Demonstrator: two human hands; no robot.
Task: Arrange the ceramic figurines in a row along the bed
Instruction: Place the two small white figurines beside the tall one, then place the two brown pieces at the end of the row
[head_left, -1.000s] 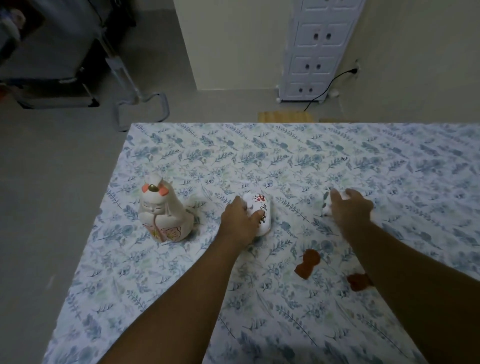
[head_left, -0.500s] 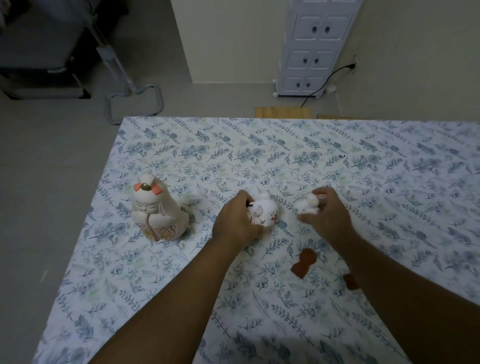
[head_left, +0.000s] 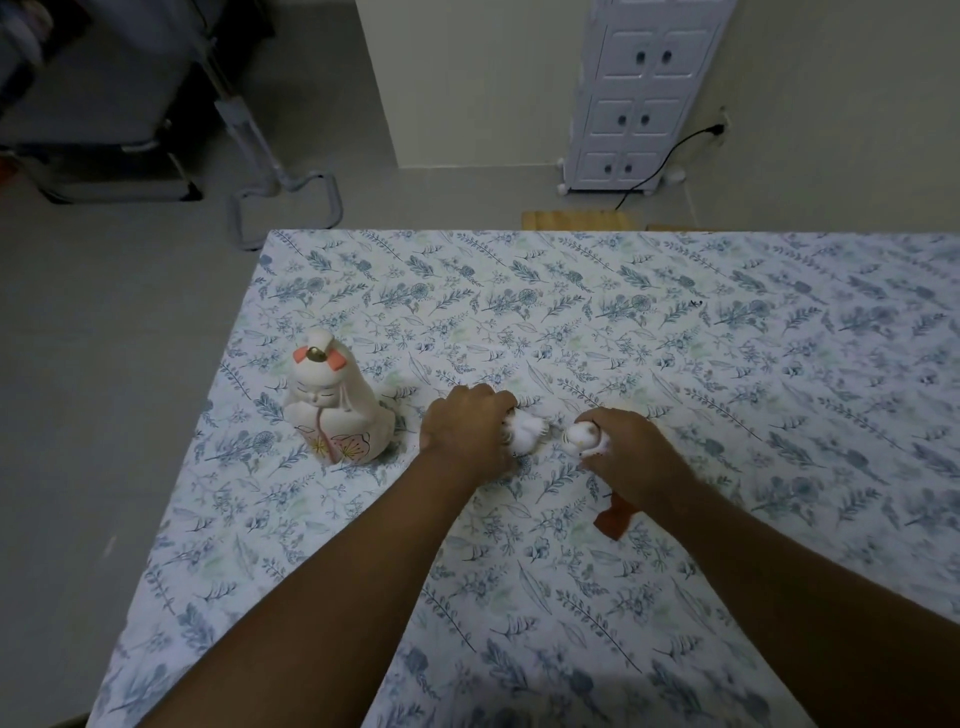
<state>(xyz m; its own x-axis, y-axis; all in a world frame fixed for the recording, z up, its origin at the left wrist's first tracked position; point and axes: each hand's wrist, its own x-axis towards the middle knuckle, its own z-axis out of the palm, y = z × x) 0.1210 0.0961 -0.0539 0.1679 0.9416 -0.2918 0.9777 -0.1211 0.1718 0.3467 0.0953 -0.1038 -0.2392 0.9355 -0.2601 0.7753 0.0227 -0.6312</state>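
Open bedsheet (head_left: 571, 312) beyond; tall figurine (head_left: 335, 402) blocking left.

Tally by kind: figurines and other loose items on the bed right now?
Tall figurine, standing free: 1
Small white figurines, one in the left hand at, one in the right hand at: 2
Reddish-brown piece on the sheet: 1
Total: 4

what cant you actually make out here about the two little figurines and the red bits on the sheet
Head view only:
- Small figurine in the left hand: the small white figurine is half covered by fingers; its shape and base contact are unclear.
- Second small figurine: the right hand hides its back and base.
- Red-brown piece: partly under the right forearm; what it is cannot be told.
- Tall figurine: its far side is unseen.
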